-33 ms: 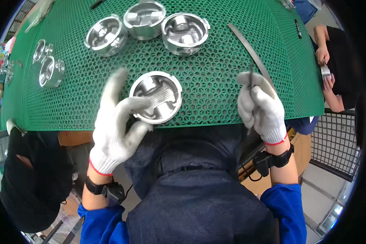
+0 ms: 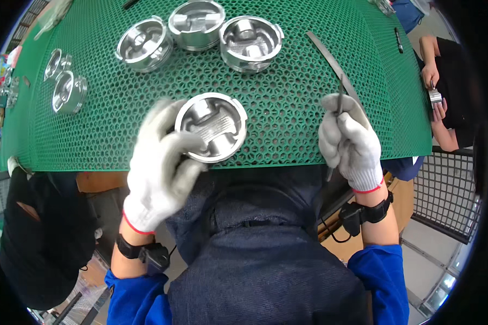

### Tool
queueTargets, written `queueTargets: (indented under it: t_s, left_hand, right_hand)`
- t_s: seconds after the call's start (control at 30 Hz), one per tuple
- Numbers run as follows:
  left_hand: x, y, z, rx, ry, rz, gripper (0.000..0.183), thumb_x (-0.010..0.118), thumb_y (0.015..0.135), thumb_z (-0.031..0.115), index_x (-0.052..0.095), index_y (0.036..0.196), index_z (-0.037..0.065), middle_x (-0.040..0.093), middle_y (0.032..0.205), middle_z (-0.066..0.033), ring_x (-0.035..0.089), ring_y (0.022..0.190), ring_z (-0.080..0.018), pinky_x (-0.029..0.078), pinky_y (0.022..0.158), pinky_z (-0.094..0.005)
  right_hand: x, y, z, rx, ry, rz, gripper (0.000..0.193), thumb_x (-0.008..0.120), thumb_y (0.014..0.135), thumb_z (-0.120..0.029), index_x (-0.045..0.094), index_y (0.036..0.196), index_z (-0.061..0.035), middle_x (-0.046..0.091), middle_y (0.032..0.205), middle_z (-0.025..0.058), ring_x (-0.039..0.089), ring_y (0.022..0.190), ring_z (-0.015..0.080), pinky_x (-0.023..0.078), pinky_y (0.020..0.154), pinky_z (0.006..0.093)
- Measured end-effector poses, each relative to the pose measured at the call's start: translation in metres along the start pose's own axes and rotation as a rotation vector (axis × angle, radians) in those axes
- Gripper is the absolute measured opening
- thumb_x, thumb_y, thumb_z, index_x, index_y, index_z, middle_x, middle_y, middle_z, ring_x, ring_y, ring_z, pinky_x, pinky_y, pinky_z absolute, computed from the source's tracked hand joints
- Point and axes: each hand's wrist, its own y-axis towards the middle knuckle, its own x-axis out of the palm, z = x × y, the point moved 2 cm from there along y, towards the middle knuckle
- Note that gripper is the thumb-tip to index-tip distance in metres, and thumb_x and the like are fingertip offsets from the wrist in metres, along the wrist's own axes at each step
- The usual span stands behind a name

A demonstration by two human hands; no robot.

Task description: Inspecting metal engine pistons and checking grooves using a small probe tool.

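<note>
Evidently, a metal piston (image 2: 219, 128) is sitting just left of the frame's centre, hollow side showing, on a green perforated mat (image 2: 287, 124). At its left side, the gloved left hand (image 2: 157, 157) is holding its fingers and thumb apart, one fingertip overlapping the rim; blur is hiding whether it is pressing. At centre right, the gloved right hand (image 2: 348, 135) is clasping a thin dark tool (image 2: 340, 100). Near it, a curved metal strip (image 2: 327, 54) is lying. Three more pistons (image 2: 196, 40) are standing upper left of centre; a co-worker's hands (image 2: 431, 74) are showing at far right.
</note>
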Motion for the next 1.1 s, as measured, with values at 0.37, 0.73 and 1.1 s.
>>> queueTargets:
  t_s: [0.37,0.73,1.1]
  left_hand:
    - [0.009,-0.009,0.009,-0.130,-0.072,0.076,0.035,0.087,0.065,0.017,0.071,0.095,0.008,0.062,0.111,-0.0178,0.063,0.102,-0.0361,0.053,0.087,-0.0427]
    - [0.012,-0.003,0.011,-0.093,-0.006,0.048,0.035,0.088,0.062,0.026,0.071,0.088,0.010,0.062,0.100,-0.0135,0.062,0.098,-0.0355,0.051,0.084,-0.0453]
    - [0.014,-0.004,0.011,-0.059,0.036,0.093,0.034,0.089,0.062,0.028,0.071,0.085,0.011,0.060,0.096,-0.0117,0.062,0.095,-0.0352,0.052,0.079,-0.0444]
  right_hand:
    - [0.046,0.011,-0.030,-0.662,-1.473,-0.364,0.033,0.067,0.093,-0.014,0.071,0.124,-0.0217,0.067,0.078,0.0067,0.067,0.066,0.0232,0.055,0.062,0.0342]
    - [0.063,-0.001,-0.029,-0.437,-1.568,-0.543,0.024,0.062,0.096,-0.018,0.071,0.118,-0.0211,0.070,0.080,0.0076,0.071,0.071,0.0239,0.059,0.064,0.0366]
    - [0.071,-0.011,-0.005,-0.340,-1.345,-0.532,0.033,0.056,0.098,-0.018,0.065,0.129,-0.0172,0.068,0.079,0.0086,0.069,0.064,0.0247,0.057,0.057,0.0374]
